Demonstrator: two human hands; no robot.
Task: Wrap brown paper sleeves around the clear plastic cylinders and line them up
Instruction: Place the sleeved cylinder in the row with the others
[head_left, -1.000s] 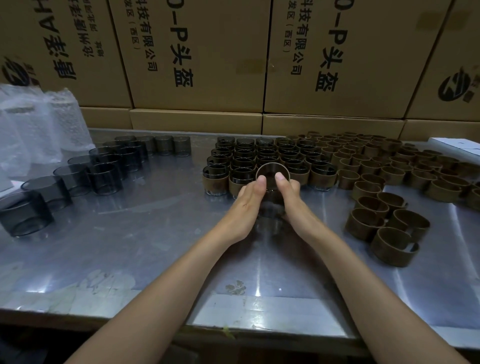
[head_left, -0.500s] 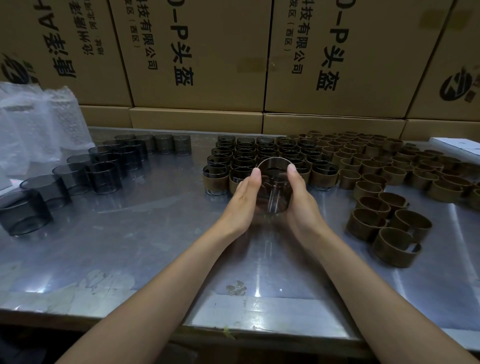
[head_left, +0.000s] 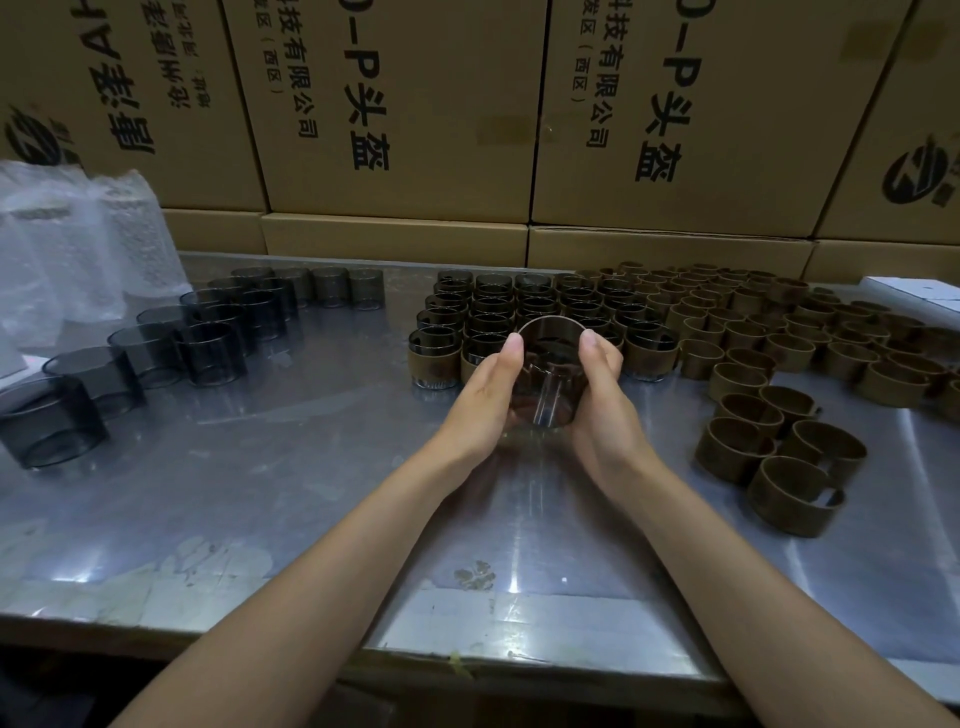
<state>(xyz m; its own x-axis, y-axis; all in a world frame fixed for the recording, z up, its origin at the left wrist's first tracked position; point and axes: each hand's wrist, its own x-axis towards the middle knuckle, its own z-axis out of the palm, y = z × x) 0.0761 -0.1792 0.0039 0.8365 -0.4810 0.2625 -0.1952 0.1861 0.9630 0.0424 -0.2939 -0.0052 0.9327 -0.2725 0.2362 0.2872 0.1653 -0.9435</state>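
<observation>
A clear cylinder (head_left: 545, 384) is held upright between both hands, above the worktop (head_left: 291, 499) and just in front of the finished block. The left hand (head_left: 480, 402) and right hand (head_left: 597, 402) cup it from either side, fingers curled round its wall, thumbs lying along the rim. Something brown shows low inside the palms, but whether a sleeve is on it cannot be told; the upper wall reads bare.

Done: a block of sleeved cylinders (head_left: 524, 322) stands in tidy rows directly behind the hands, several rows deep, units touching. The front row looks unfilled where the hands are.

Left: a curved line of bare cylinders (head_left: 208, 343) runs along the left side of the worktop, well apart from the block. To the right lies a large stock of empty sleeves (head_left: 753, 332), with a small loose cluster (head_left: 779, 457) nearest the right forearm.

Judgement: the task is partly through. The sleeved count already exceeds the bare cylinders remaining, and the sleeves far outnumber what is left to wrap.

Surroundings: bubble wrap (head_left: 78, 249) at far left; printed cartons (head_left: 395, 104) stacked behind.
</observation>
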